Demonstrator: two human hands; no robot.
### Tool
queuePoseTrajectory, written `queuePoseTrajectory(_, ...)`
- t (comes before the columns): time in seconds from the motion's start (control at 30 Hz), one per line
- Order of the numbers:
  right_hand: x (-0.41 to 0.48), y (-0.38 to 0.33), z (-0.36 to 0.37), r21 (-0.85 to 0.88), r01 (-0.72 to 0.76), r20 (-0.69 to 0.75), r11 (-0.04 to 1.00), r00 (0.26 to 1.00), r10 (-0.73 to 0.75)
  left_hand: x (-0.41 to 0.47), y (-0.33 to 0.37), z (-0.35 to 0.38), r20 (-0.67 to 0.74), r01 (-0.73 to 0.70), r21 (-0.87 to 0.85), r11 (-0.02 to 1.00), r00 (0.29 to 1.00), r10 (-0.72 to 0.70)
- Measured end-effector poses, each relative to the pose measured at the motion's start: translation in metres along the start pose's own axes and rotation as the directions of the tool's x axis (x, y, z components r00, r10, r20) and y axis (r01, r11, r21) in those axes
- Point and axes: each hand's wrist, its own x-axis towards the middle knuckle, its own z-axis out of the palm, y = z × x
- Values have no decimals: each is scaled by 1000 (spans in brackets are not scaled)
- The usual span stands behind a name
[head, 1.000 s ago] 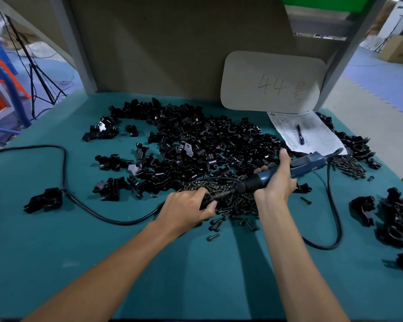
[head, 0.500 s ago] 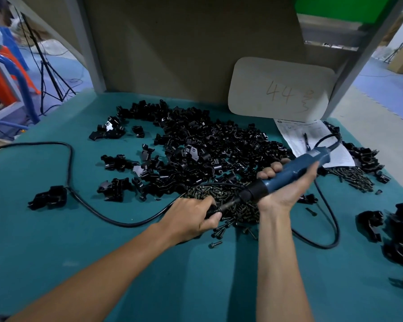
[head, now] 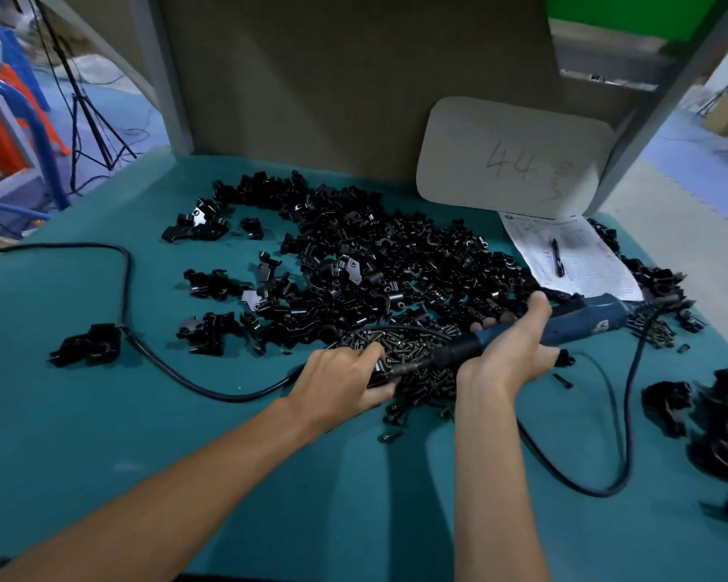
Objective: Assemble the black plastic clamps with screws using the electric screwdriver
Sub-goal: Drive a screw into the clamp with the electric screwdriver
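Observation:
My right hand grips the blue electric screwdriver, which lies nearly level with its black nose pointing left. My left hand holds a black plastic clamp at the screwdriver's tip, its fingers curled round the part, most of which is hidden. Both hands are over a heap of dark screws. A large pile of loose black clamp parts spreads behind them on the teal table.
The screwdriver's black cable loops at the right; another cable runs left to a black plug block. Black clamps lie at the right edge. Paper with a pen and a white board stand behind.
The screwdriver has dropped from a raised tilt to nearly level, and my right hand has come down with it. My left hand stays at the tip over the screws.

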Motion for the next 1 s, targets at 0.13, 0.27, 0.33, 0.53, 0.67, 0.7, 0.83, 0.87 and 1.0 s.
queuePoseTrajectory(0.13,0,1,0,-22,10,-26,1000,1000,-11,0,3,-4,-36,4,16,1000,999,-3)
queuePoseTrajectory(0.27,-1,3,1,-31,26,-4,999,1000,-26,0,3,-5,-60,1,20,1000,998,0)
queuePoseTrajectory(0.33,0,3,1,-49,16,0,999,1000,-16,-1,3,-4,-70,-6,24,1000,998,7)
queuePoseTrajectory(0.53,-4,2,3,-56,13,5,998,1000,-12,0,1,-3,-96,-32,35,999,995,35)
queuePoseTrajectory(0.67,-5,2,5,-56,24,21,998,1000,-23,0,1,-2,-107,-35,37,999,993,39)
queuePoseTrajectory(0.7,-6,2,5,-57,22,24,998,1000,-21,0,1,-2,-110,-36,39,999,993,40)
queuePoseTrajectory(0.83,-7,2,3,-52,13,23,999,1000,-12,0,1,-2,-114,-36,44,998,993,41)
queuePoseTrajectory(0.87,-7,3,3,-51,13,22,999,1000,-12,0,1,-2,-114,-35,45,998,993,39)
queuePoseTrajectory(1.0,-9,3,3,-54,22,15,998,1000,-21,0,0,-2,-115,-41,58,997,992,48)
